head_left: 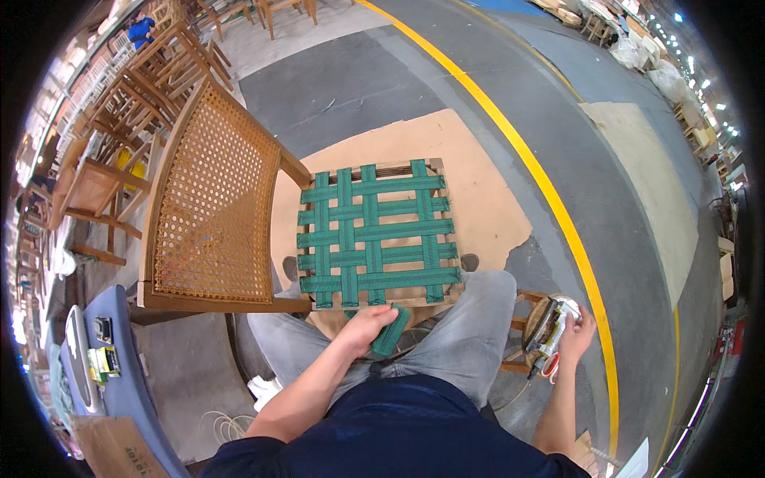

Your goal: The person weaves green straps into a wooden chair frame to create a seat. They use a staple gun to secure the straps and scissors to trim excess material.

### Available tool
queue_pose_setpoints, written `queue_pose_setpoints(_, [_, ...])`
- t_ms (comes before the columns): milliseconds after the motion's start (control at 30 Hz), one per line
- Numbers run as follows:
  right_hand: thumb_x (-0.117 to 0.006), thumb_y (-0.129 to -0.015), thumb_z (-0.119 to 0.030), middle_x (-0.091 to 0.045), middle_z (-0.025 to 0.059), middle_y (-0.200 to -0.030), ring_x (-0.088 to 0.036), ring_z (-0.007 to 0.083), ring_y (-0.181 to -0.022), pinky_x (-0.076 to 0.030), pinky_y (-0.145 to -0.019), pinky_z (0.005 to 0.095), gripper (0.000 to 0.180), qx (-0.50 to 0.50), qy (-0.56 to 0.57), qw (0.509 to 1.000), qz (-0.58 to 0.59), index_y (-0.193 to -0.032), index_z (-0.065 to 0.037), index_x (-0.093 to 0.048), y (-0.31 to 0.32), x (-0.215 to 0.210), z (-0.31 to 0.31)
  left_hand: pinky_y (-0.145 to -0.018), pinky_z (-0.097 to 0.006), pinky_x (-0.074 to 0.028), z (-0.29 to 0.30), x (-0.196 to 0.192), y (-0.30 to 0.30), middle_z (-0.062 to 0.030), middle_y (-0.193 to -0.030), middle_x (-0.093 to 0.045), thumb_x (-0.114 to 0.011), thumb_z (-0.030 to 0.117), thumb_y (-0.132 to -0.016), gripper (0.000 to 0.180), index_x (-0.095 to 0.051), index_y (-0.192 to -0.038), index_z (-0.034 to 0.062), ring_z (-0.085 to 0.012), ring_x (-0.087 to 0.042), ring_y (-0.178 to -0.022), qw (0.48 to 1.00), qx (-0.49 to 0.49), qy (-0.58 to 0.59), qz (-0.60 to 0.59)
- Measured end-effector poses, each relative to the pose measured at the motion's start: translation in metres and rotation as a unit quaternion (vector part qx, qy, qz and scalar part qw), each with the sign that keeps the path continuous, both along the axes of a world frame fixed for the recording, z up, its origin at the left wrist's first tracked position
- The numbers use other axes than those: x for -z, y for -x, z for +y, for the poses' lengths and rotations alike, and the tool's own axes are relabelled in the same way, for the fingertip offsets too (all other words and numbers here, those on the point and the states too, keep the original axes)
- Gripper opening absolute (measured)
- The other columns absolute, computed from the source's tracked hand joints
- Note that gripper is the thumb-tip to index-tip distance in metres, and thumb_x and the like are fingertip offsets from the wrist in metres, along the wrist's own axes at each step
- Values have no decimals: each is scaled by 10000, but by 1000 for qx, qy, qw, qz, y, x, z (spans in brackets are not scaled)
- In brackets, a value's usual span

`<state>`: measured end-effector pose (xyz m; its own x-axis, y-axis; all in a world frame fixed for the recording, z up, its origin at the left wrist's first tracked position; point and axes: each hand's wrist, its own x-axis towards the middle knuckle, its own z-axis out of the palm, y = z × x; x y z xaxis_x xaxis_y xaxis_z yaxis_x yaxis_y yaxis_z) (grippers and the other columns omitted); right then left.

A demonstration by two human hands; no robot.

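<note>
— Green woven webbing strap [390,331], the loose end of it, sits clamped in our left hand [364,327], fingers folded over it just at the near rail of the square wooden seat frame [437,169]. The frame lies against our knees, already crossed by a lattice of green webbing bands [374,234].

— And our right hand [575,331]?

— It is out to the side, closed around a grey staple gun with a red trigger guard [551,331], over a small wooden stool [522,325] beside our right leg.

— So which step do we judge this to be?

— We read it as the pull-and-fix step: the strap end is drawn toward us over the front rail, and the tool is not yet at the frame. The next move likely calls for keeping the strap taut and flat on the rail while the gun crosses over our right thigh to meet it.

— What about room?

— On our left the tall cane-backed wooden chair [213,199] stands touching the frame's side, so that edge is tight. Right of the frame, the brown cardboard sheet [486,207] and grey concrete floor [382,72] give free passage as far as the yellow floor line [558,215]. A blue-topped bench [131,374] with small items stands low on our left, well apart from the strap.
</note>
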<state>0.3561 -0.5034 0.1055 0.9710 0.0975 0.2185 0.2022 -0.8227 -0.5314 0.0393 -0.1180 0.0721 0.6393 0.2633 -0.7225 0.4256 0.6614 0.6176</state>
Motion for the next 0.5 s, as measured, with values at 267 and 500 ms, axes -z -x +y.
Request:
queue_pose_setpoints(267, [-749,-942,-89,-606,90,-1290,-629,163,-1015,-553,-793,287,369,-190,-218,957,33,-1307,-92,-695,17,4,172,-883,-556,-613,50,55,-101,-124,-1102,-730,-536,235,-1116,257,-649,-1230,34,-322,-722,-970,947,-245,176,113])
queue_pose_setpoints(500, [-748,-937,-132,-680,139,-1082,-693,225,-926,-583,-778,343,298,-306,-181,917,183,-1225,-62,-724,56,23,288,-987,-535,-593,52,68,-119,-173,-1056,-724,-496,235,-1104,290,-620,-1126,-26,-352,-721,-1069,912,-217,347,-6])
